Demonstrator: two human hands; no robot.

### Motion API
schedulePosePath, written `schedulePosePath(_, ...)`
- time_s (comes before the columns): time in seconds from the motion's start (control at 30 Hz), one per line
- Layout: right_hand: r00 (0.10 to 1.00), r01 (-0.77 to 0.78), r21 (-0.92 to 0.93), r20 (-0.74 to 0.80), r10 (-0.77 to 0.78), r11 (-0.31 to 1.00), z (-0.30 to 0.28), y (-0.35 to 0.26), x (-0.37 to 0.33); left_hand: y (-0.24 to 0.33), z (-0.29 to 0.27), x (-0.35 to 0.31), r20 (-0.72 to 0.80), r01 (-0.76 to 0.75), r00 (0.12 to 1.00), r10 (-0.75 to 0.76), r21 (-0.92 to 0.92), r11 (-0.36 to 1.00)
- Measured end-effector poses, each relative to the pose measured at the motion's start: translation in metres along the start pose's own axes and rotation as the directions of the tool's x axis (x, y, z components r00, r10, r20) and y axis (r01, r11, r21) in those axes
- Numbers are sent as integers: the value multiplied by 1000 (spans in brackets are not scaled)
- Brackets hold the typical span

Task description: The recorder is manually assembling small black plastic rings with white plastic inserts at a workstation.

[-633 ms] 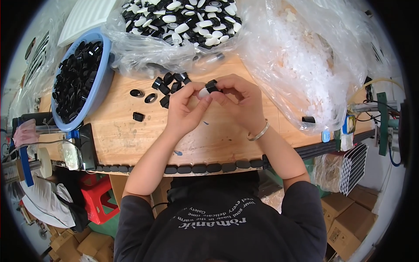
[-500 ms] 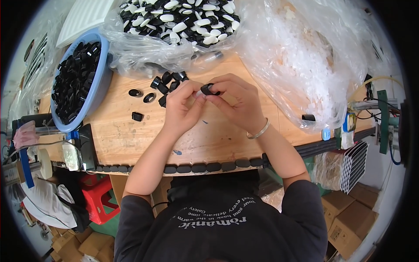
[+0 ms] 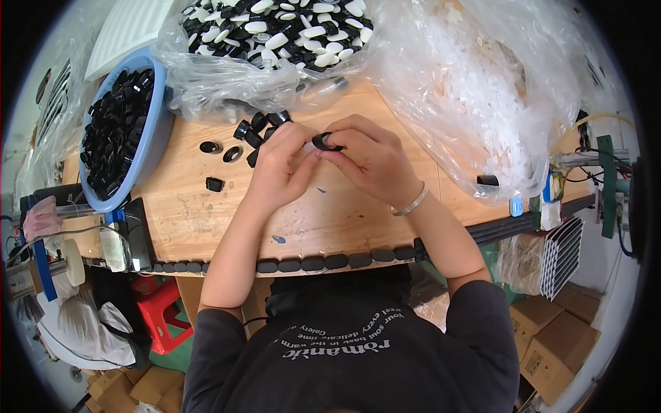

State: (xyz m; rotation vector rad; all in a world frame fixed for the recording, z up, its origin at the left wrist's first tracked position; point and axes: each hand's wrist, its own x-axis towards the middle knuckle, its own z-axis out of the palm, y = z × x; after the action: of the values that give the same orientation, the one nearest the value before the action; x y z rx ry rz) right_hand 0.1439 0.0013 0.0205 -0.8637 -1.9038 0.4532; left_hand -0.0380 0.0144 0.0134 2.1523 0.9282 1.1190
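Above the middle of the wooden table my two hands meet at a small black oval cap (image 3: 319, 143). My right hand (image 3: 375, 157) pinches the cap between thumb and fingers, with its open side partly showing. The fingertips of my left hand (image 3: 277, 165) are pressed together right beside the cap; a small pale bit shows there, too small to make out. Just beyond my left hand lies a cluster of black caps (image 3: 242, 129). Further left are a loose black cap (image 3: 209, 147), a black ring-shaped cap (image 3: 233, 154) and another black cap (image 3: 214, 184).
A blue basin (image 3: 162, 127) full of black caps stands at left. Behind is a plastic bag (image 3: 206, 86) with black and white pieces. A clear bag (image 3: 475, 103) of whitish pieces lies at right, a black cap (image 3: 487, 180) by it. Black oval pieces (image 3: 336, 261) line the front edge.
The black cap has tilted in my right fingers and shifted slightly left. My left hand has moved a little to the left. The whole view has shifted slightly.
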Motion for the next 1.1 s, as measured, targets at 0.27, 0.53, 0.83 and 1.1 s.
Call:
schedulePosePath(0.27,1000,11,24,-28,-10,1000,1,-2,0,-3,1,0,-17,36,999,-38,-118,992)
schedulePosePath(0.53,997,61,-20,-36,-62,998,0,-7,2,-7,4,0,-57,5,998,-16,-184,983)
schedulePosePath(0.83,987,-155,163,-7,158,974,1,-5,-2,-7,-1,-1,-14,-2,1000,1,-103,995)
schedulePosePath(1.1,988,-152,131,53,147,980,0,-7,-2,-13,-9,-2,94,21,996,-12,-96,995)
